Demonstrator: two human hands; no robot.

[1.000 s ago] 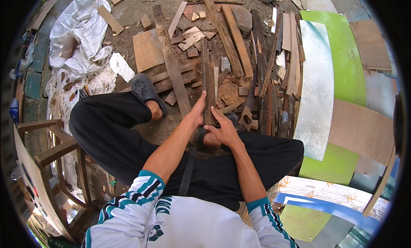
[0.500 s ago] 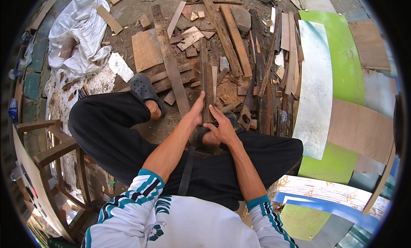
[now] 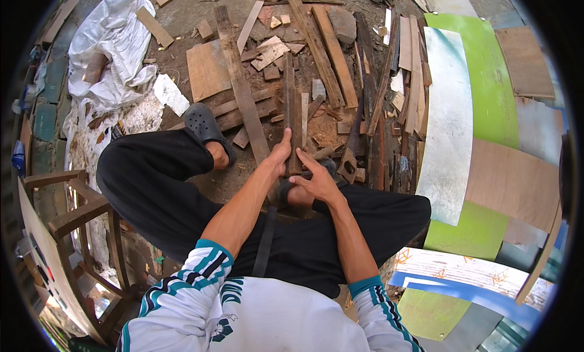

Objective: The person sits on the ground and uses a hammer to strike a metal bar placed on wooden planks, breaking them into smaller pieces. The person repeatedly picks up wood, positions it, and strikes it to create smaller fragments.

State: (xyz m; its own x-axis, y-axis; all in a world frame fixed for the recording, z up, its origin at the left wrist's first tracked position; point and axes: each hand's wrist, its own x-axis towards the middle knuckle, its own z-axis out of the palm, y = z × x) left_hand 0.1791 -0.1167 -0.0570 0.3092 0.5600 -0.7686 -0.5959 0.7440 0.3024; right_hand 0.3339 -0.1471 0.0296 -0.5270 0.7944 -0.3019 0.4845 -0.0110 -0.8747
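A long, dark wooden strip (image 3: 289,103) points away from me between my knees, its near end close to my foot. My left hand (image 3: 281,154) is closed on this strip from the left, its thumb along the side and the other fingers hidden beneath. At the near end, my right hand (image 3: 316,180) has its index finger stretched against the strip's right edge and its thumb spread apart. Just right of that hand, the handle of a handsaw (image 3: 348,165) shows among the wood. A longer brown board (image 3: 240,78) slants away on the left.
Wood offcuts and sawdust (image 3: 323,133) cover the ground ahead. Several long planks (image 3: 328,54) lie farther out. To the right are a pale sheet (image 3: 447,127) and green panels (image 3: 486,78). A wooden stool frame (image 3: 82,215) stands left, below a white plastic sack (image 3: 112,39).
My right thumb has shifted slightly toward me and off the strip's near end. The strip and my left hand have barely moved.
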